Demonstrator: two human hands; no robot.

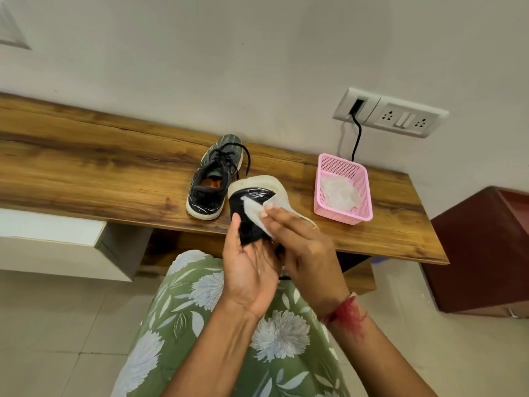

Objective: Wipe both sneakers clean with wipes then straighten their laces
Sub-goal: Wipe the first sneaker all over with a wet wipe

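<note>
Sneakers, two: bench sneaker, and held sneaker gripped by left hand, right hand pressing wipe flat-fingered.

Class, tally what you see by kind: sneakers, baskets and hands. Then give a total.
Sneakers: 2 (sneaker on the table, held sneaker)
Baskets: 1 (pink basket)
Hands: 2 (left hand, right hand)
Total: 5

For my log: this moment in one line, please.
left hand holds sneaker | right hand presses wipe on it | other sneaker on table
</note>
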